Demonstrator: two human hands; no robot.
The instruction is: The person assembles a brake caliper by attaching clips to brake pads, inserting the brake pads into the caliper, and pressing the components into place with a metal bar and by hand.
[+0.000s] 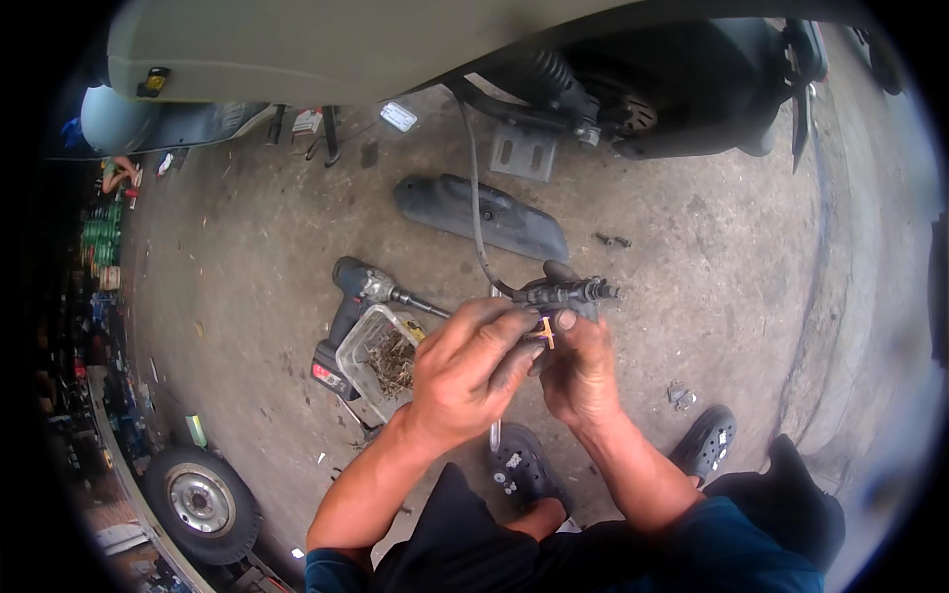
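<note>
My left hand [474, 361] is closed, fingertips on a small orange-and-purple part [547, 334] just below a dark metal assembly [568, 291] with a black hose [477, 227] running up to the vehicle above. My right hand [583, 371] grips that assembly from the right, thumb beside the small part; some fingers are hidden behind it. Just left of my hands lie a cordless impact wrench [353, 296] with a long socket and a clear plastic tub [405, 397] holding several small metal fasteners.
A dark plastic cover [514, 222], bolts [613, 240] and a slotted bracket [522, 150] lie below a vehicle's light panel [297, 44]. A spare wheel [201, 497] is at lower left. Another person's arm [121, 174] shows at far left. My clogged feet [712, 435] rest on the concrete floor.
</note>
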